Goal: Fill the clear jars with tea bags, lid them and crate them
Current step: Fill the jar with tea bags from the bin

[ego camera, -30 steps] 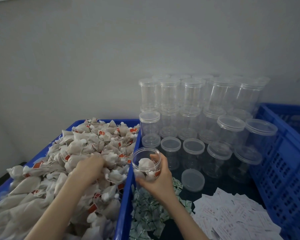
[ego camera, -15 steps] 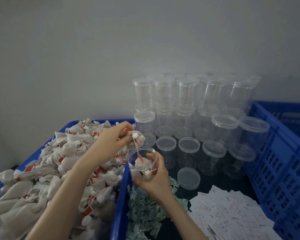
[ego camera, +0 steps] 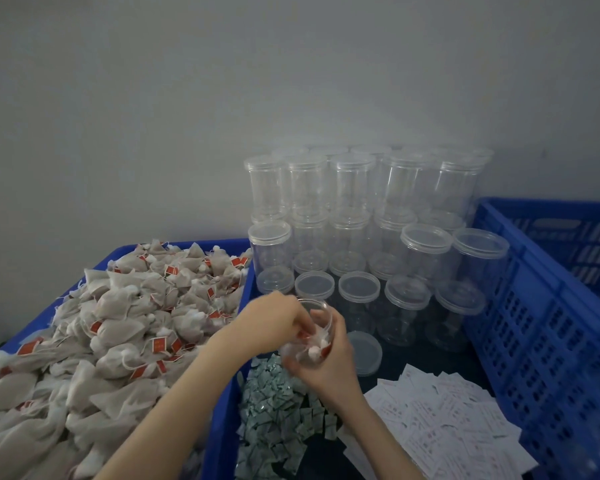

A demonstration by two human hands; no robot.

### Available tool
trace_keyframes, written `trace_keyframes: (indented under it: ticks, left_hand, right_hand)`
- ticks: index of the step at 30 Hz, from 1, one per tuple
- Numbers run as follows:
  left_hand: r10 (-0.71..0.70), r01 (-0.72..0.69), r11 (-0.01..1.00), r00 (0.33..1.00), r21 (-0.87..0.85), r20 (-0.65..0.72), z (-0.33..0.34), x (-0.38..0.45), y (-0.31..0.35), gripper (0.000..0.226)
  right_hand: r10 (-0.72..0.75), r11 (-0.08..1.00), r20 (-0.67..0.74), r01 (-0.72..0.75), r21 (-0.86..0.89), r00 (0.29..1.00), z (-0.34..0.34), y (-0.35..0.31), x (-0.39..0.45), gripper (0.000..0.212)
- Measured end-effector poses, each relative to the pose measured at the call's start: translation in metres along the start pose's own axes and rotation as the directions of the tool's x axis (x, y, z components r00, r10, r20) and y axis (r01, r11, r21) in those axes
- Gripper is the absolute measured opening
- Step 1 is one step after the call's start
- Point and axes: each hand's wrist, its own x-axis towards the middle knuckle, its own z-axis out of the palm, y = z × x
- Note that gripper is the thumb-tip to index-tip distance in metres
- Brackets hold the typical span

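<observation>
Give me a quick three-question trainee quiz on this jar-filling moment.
1. True or false: the open jar in the right hand already holds tea bags.
2. Where are the left hand's fingertips? A) in the tea bag pile B) at the jar's mouth C) on the loose lid
3. Fill in: the loose lid lies to the ___ of the held jar.

Key: 1 true; 2 B; 3 right

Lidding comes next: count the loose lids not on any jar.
1: the loose lid lies flat in the crate just right of the held jar; more may hide behind the stacked jars.
</observation>
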Motion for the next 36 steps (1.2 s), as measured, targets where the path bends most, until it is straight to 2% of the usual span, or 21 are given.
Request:
trace_keyframes:
  ticks: [2, 5, 6, 8, 10, 11, 12, 14, 16, 17, 21, 26, 31, 36]
  left_hand:
    - [0.030, -0.036, 0.999, 0.988, 0.036, 0.154, 0.004, 0.003, 0.004, 0.027]
    - [0.085, -0.086, 0.996, 0.977, -0.004, 0.197, 0.006, 0.008, 0.005, 0.033]
    - [0.104, -0.095, 0.993, 0.981, -0.062, 0.165, 0.005, 0.008, 0.006, 0.033]
    - [0.063, -0.065, 0.958, 0.998, -0.279, -0.018, 0.001, 0.008, 0.007, 0.031]
    - [-0.122, 0.013, 0.912, 0.963, -0.410, -0.242, 0.001, 0.010, 0.000, 0.029]
    - [-0.191, 0.077, 0.928, 0.938, -0.365, -0.289, 0.005, 0.012, -0.006, 0.026]
    - [-0.215, 0.157, 0.958, 0.947, -0.240, -0.240, 0.011, 0.014, -0.011, 0.022]
    - [-0.215, 0.216, 0.976, 0.974, 0.000, 0.075, 0.035, 0.020, -0.011, 0.022]
    - [-0.199, 0.167, 0.979, 0.917, 0.119, 0.347, 0.064, 0.027, -0.001, 0.034]
    - [-0.207, 0.142, 0.972, 0.890, 0.185, 0.406, 0.079, 0.031, 0.005, 0.040]
    - [-0.195, 0.004, 0.907, 0.890, 0.421, 0.413, 0.123, 0.047, 0.025, 0.043]
    - [-0.137, -0.070, 0.850, 0.928, 0.522, 0.347, 0.139, 0.052, 0.023, 0.028]
    - [-0.150, -0.036, 0.857, 0.937, 0.514, 0.316, 0.134, 0.051, 0.014, 0.027]
    - [-0.210, 0.066, 0.920, 0.915, 0.386, 0.345, 0.117, 0.050, 0.004, 0.031]
  right_hand:
    - [-0.016, 0.999, 0.005, 0.016, -0.034, 1.000, -0.005, 0.002, -0.002, 0.089]
    - [-0.001, 1.000, 0.010, 0.002, -0.029, 1.000, -0.010, 0.005, -0.005, 0.094]
    - [0.006, 1.000, 0.002, -0.006, -0.013, 1.000, -0.012, 0.007, -0.006, 0.094]
    - [0.026, 0.999, -0.021, -0.026, 0.020, 0.999, -0.019, 0.009, -0.006, 0.092]
    - [0.016, 1.000, -0.060, -0.016, 0.000, 0.998, -0.031, 0.008, -0.005, 0.091]
    - [0.010, 1.000, -0.083, -0.011, -0.008, 0.997, -0.037, 0.008, -0.005, 0.092]
    - [0.013, 1.000, -0.102, -0.014, -0.009, 0.995, -0.044, 0.009, -0.005, 0.092]
    - [0.016, 1.000, -0.129, -0.018, -0.011, 0.991, -0.057, 0.011, -0.003, 0.090]
    - [0.004, 1.000, -0.148, -0.006, -0.016, 0.989, -0.066, 0.013, -0.002, 0.089]
    - [-0.004, 1.000, -0.156, 0.001, -0.018, 0.988, -0.068, 0.014, -0.001, 0.088]
    - [-0.016, 1.000, -0.171, 0.012, -0.026, 0.985, -0.071, 0.019, 0.000, 0.088]
    - [-0.009, 1.000, -0.165, 0.005, -0.030, 0.986, -0.068, 0.022, -0.004, 0.090]
    - [0.008, 0.999, -0.153, -0.013, -0.032, 0.988, -0.068, 0.022, -0.006, 0.088]
    - [0.018, 0.999, -0.146, -0.022, -0.023, 0.989, -0.070, 0.019, -0.007, 0.085]
